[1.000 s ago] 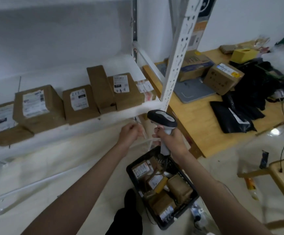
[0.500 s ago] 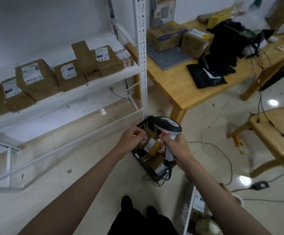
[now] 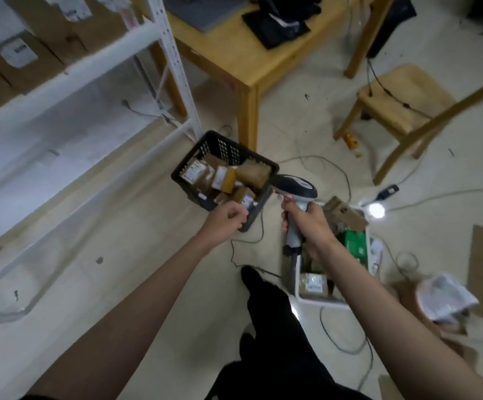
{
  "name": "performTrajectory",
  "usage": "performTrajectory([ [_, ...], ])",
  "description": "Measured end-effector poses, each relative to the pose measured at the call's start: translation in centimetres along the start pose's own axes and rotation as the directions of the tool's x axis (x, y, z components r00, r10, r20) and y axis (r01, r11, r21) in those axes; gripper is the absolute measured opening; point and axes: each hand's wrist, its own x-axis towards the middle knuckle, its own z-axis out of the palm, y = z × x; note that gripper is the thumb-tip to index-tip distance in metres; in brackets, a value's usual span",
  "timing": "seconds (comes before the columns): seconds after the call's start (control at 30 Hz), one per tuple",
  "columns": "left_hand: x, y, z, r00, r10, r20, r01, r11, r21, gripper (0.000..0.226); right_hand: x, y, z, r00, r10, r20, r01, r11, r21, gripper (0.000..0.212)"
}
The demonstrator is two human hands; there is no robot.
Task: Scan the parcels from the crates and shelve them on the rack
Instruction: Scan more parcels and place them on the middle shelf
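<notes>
Head view, looking down at the floor: the right hand is wrapped tight round the handle of the grey scanner, and the scanner's nose points toward the black crate. The left hand is curled into a loose fist just over the near edge of that crate. It looks like it holds nothing, but the fingers hide the palm, so a small thing could be tucked inside.

The black crate sits on the floor by the foot of the white rack. It is full of brown parcels, some with white labels facing up. A white crate sits on the floor under the right arm, and it has more parcels in it too, and a green box.

Up on the rack shelf, at the top left corner, a few brown boxes are already put away. So some of the job is done, but I think a lot is left, because both crates have plenty in them. The next parcel has yet to be picked up.

Half a second ago the rack shelf and the tabletop filled the top of the view. Now the person is looking lower, the white crate has come into sight, and both hands have dropped closer to the black crate.
</notes>
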Motion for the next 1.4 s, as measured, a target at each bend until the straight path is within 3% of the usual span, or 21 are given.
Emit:
performTrajectory([
  [0.27,-6.0,-6.5,11.3,0.983,-0.074,0.166,0.068,0.997,0.041,0.009,-8.3,10.0,-9.1,0.969,0.156,-0.191,-0.144,0.986,0.079,0.013],
  [0.4,-6.5,-6.6,16.3,0.966,-0.102,0.238,0.085,0.993,0.081,0.011,-10.0,13.4,-13.2,0.94,0.202,-0.274,-0.166,0.975,0.149,0.003],
  [0.57,-4.6,-5.8,22.8,0.94,-0.116,0.32,0.083,0.99,0.114,0.009,-8.9,17.3,-19.0,0.915,0.246,-0.319,-0.209,0.967,0.146,0.007],
  [0.87,8.4,-9.8,38.4,0.948,-0.136,0.289,0.068,0.97,0.235,0.022,2.9,26.7,-30.0,0.858,0.366,-0.359,-0.312,0.929,0.201,0.007],
  [1.0,14.6,-13.2,44.3,0.953,-0.169,0.252,0.105,0.963,0.248,0.028,8.8,31.3,-33.2,0.861,0.379,-0.34,-0.319,0.922,0.221,0.012],
  [1.1,18.6,-15.7,47.6,0.966,-0.13,0.224,0.056,0.949,0.311,0.04,12.3,34.9,-35.0,0.861,0.4,-0.313,-0.344,0.913,0.221,0.014],
  [1.23,23.4,-19.1,51.0,0.983,-0.073,0.171,-0.014,0.89,0.457,0.061,15.6,39.5,-36.9,0.862,0.423,-0.279,-0.369,0.902,0.225,0.007],
  [1.4,28.5,-21.4,54.7,0.971,0.01,0.239,-0.167,0.741,0.65,0.088,17.9,43.5,-38.5,0.84,0.47,-0.273,-0.411,0.878,0.247,0.006],
])
